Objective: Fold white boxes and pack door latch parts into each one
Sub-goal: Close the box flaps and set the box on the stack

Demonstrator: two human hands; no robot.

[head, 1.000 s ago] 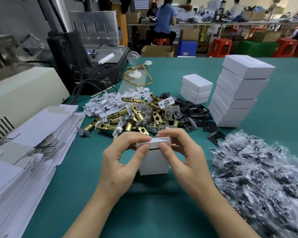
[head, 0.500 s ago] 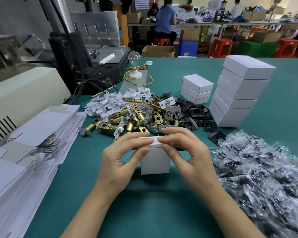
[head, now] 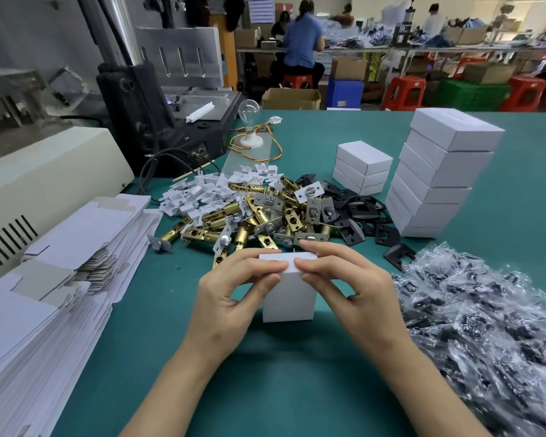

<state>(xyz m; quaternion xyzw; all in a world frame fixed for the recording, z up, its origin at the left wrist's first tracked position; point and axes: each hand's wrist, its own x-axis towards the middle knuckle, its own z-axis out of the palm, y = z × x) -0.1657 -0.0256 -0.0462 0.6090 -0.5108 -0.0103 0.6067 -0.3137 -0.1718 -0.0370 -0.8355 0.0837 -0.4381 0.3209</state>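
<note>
A small white box (head: 289,298) stands upright on the green table, close in front of me. My left hand (head: 230,294) pinches its top left edge and my right hand (head: 350,285) pinches its top right edge, thumbs on the near face. The top flap lies flat and closed under my fingertips. Behind the box lies a heap of brass door latches (head: 252,219), with white plastic pieces (head: 208,190) to the left and black strike plates (head: 356,209) to the right. Flat unfolded box blanks (head: 63,263) are stacked at my left.
A tall stack of closed white boxes (head: 438,178) and a short stack of white boxes (head: 361,167) stand at the back right. Clear bags of black parts (head: 486,323) cover the right side. A beige machine (head: 44,181), a black press (head: 158,115) and a bulb (head: 249,121) sit at the left rear.
The box's top flap, slightly raised a second ago, now lies flat. Both hands kept their pinch on the top edge and barely shifted.
</note>
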